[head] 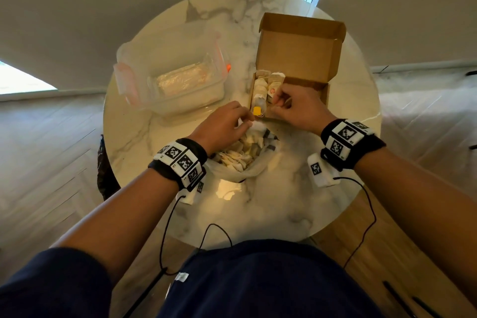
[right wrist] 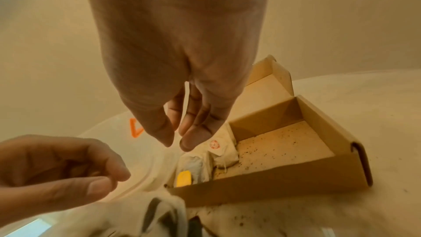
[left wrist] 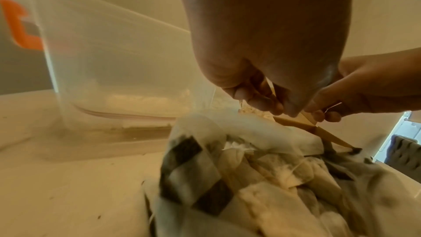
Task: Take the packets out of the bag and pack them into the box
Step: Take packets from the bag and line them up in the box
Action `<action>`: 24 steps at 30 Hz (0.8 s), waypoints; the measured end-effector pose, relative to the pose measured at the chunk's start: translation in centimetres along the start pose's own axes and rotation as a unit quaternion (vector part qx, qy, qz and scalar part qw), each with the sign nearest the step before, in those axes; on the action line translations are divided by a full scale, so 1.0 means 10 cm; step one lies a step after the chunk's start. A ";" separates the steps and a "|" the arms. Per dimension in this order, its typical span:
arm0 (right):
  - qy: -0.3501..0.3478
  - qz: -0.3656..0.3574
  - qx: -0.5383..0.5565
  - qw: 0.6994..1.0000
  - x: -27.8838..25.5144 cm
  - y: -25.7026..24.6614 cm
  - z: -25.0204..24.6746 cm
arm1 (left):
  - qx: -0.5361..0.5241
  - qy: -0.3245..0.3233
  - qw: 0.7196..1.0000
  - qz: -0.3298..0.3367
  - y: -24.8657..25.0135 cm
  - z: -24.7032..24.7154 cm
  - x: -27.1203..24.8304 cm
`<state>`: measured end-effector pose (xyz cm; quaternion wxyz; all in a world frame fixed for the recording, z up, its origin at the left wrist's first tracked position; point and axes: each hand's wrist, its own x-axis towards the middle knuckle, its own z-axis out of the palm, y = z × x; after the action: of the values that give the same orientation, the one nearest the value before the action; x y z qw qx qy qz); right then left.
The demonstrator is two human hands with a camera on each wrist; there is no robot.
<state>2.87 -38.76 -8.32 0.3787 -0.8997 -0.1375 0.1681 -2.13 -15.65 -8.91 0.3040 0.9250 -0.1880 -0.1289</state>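
The open cardboard box (head: 325, 93) (right wrist: 273, 183) stands at the back right of the table, with several tea-bag packets (head: 260, 90) (right wrist: 224, 152) lined along its left side, one with a yellow tag (head: 257, 110) (right wrist: 183, 178). The white checked bag (head: 258, 170) (left wrist: 193, 165) lies in front of it, open and holding several more packets (head: 240, 155) (left wrist: 273, 186). My right hand (head: 277, 104) (right wrist: 175, 144) hovers over the packed row, thumb and forefinger tips slightly apart with nothing seen between them. My left hand (head: 246, 121) (right wrist: 114, 179) hangs loosely curled and empty over the bag's mouth.
A clear plastic container (head: 196, 103) (left wrist: 114, 60) with orange clips stands at the back left, something pale inside. The box's right half shows a bare, crumb-speckled floor. The round marble table (head: 284, 201) ends close around these things. Cables run from both wristbands.
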 end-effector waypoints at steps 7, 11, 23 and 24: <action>-0.092 -0.026 0.033 0.995 -0.35 -0.18 0.37 | 0.016 -0.066 0.998 -0.019 -0.06 0.13 -0.44; -0.116 -0.034 0.011 0.993 -0.50 -0.21 0.54 | 0.068 -0.088 0.991 -0.072 -0.15 0.18 -0.58; -0.127 -0.034 -0.034 0.991 -0.55 -0.24 0.58 | 0.071 -0.069 0.993 -0.069 -0.16 0.21 -0.65; -0.128 -0.031 -0.033 0.991 -0.54 -0.25 0.58 | 0.059 -0.058 0.994 -0.065 -0.13 0.19 -0.64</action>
<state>-4.70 -35.39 -9.25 0.3329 -0.8781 -0.2185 0.2654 -8.23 -12.95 -10.42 0.2278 0.9426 -0.1519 -0.1910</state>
